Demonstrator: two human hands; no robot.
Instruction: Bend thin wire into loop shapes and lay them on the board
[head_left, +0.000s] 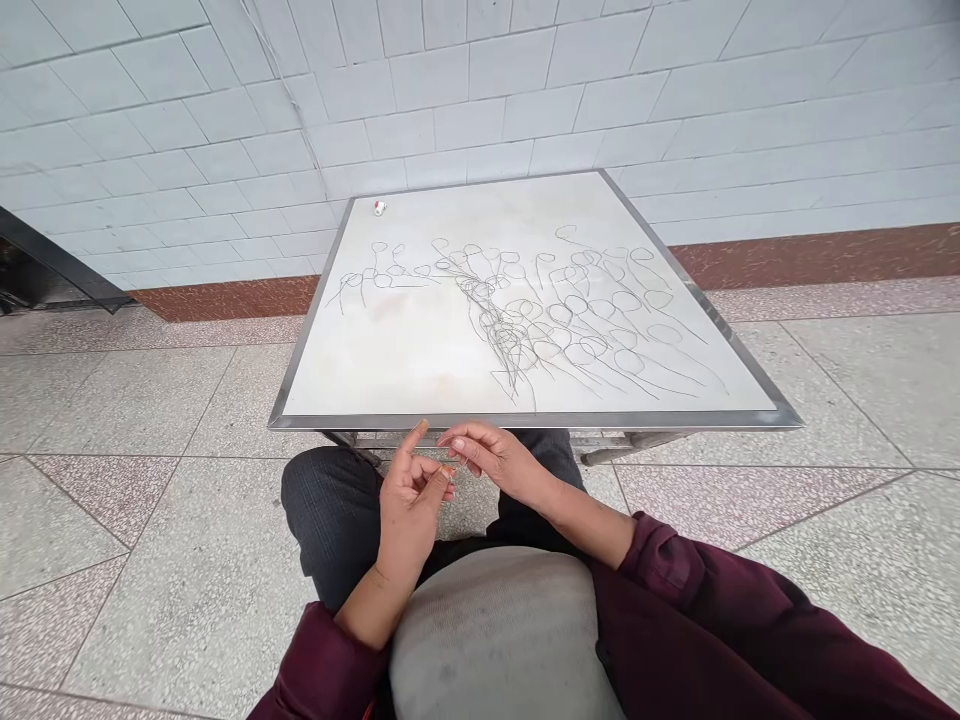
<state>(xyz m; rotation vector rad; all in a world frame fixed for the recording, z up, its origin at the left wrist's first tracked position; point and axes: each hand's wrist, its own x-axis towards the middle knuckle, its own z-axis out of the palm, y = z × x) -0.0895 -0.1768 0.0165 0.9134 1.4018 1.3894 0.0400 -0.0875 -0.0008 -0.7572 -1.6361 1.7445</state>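
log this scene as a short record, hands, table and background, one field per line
left hand: pinching thin wire
right hand: close beside the left, also at the wire; exact grip too small to tell
tabletop: white, grey-edged
on it: many looped wires, tangled near the middle
far left corner: small red-and-white item, unidentifiable
background: white tiled wall

We get bright, diffuse light, v. faint shadows; white tabletop (375,350) nr washed-out. Thin wires (506,345) look fairly sharp. Wide-angle distortion skews wall tiles (150,120) twd edges.
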